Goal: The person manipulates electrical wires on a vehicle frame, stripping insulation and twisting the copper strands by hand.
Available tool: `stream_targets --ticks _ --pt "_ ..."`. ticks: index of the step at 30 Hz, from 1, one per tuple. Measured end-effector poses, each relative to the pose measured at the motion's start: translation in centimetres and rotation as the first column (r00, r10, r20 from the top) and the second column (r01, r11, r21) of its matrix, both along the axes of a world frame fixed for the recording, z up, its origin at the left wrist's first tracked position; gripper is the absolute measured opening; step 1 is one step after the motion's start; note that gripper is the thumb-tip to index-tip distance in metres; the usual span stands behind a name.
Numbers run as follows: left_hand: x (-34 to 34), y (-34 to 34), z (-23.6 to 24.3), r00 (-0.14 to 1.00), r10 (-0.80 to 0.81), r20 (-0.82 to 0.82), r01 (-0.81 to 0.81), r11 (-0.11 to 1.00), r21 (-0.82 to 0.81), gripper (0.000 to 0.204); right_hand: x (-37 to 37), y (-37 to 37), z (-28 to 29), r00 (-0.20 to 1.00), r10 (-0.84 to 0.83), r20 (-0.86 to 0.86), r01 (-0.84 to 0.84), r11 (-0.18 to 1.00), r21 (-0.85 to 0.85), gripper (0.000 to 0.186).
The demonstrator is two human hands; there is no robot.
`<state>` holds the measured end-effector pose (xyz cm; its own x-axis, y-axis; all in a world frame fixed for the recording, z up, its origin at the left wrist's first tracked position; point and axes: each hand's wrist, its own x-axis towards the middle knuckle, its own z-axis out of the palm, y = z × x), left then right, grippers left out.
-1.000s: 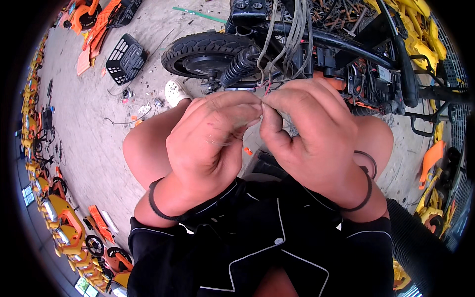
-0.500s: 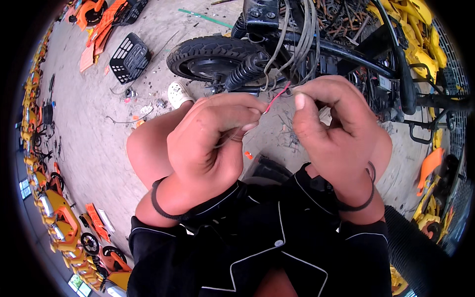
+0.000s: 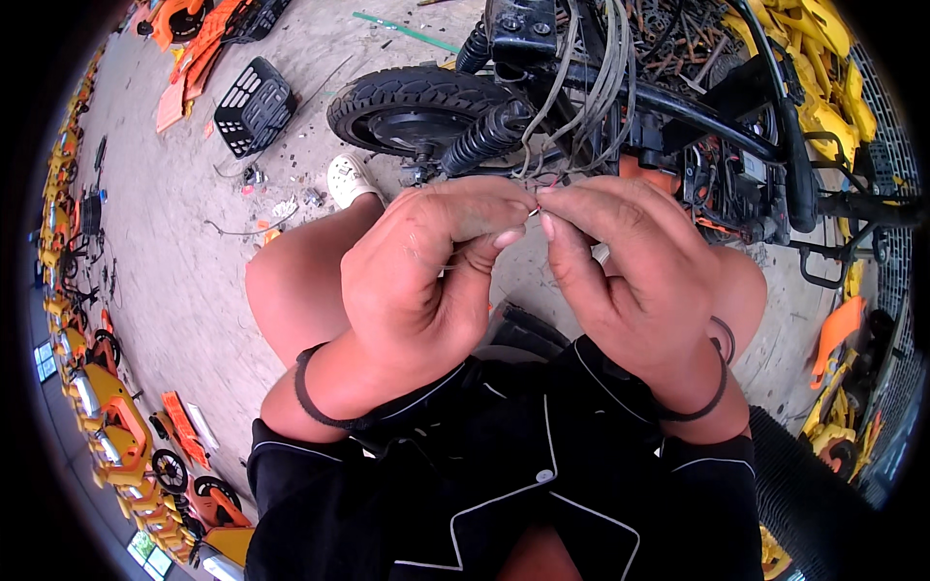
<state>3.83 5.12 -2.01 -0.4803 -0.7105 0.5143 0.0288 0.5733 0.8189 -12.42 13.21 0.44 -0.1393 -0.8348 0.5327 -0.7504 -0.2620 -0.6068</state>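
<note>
Left hand [image 3: 426, 261], bare and ringed at the wrist by a thin black band, is curled with thumb and forefinger pressed together on the end of a thin, pale strand of wire [image 3: 536, 207], which shows only as a short sliver in the narrow gap between the two hands; the other fingers fold loosely under it. Just to its right, the right hand [image 3: 635, 281], also banded in black at the wrist, meets it fingertip to fingertip and pinches the same strand from the other side, so the wire sits between the two pinches, raised above the person's bare knees and black piped shirt. How the strand runs beyond the fingers is hidden. It looks like a fine twisting or joining step at the wire's end, still in progress; the next move would call for a steady grip on both sides and small, matched turns of the fingertips, since the strand is too slight to hold otherwise. Behind the hands stands a stripped black electric scooter frame [image 3: 678, 107] with a loose bundle of grey cables [image 3: 591, 87] hanging down near the fingertips and a black rubber tyre [image 3: 417, 102] to its left.
</note>
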Motion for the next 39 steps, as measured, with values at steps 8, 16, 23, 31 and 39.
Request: stream_targets --ticks 8,16,23,31,39 --pt "-0.2 0.1 0.0 1.0 0.013 0.006 -0.013 1.0 0.013 0.018 0.1 -0.2 -0.3 1.0 -0.004 -0.018 0.004 0.999 -0.051 0.027" --pt "-0.2 0.2 -0.1 0.999 0.029 0.016 -0.029 0.999 0.025 0.017 -0.2 -0.9 -0.7 0.998 0.012 -0.058 -0.02 0.99 -0.14 0.026" --pt "-0.3 0.3 -0.5 0.999 0.041 0.014 -0.041 0.999 0.034 0.018 0.4 -1.0 -0.9 0.999 -0.042 0.034 0.045 0.996 -0.077 0.021" --pt "0.4 -1.4 -0.1 0.995 -0.081 -0.058 0.085 0.994 0.072 0.013 -1.0 -0.4 -0.2 0.886 0.032 0.463 -0.144 0.967 0.21 0.018" --pt "0.8 -2.5 -0.1 0.97 -0.21 -0.125 0.242 0.895 0.376 0.008 -0.7 -0.7 -0.5 0.866 0.158 0.474 -0.288 0.933 0.215 0.018"
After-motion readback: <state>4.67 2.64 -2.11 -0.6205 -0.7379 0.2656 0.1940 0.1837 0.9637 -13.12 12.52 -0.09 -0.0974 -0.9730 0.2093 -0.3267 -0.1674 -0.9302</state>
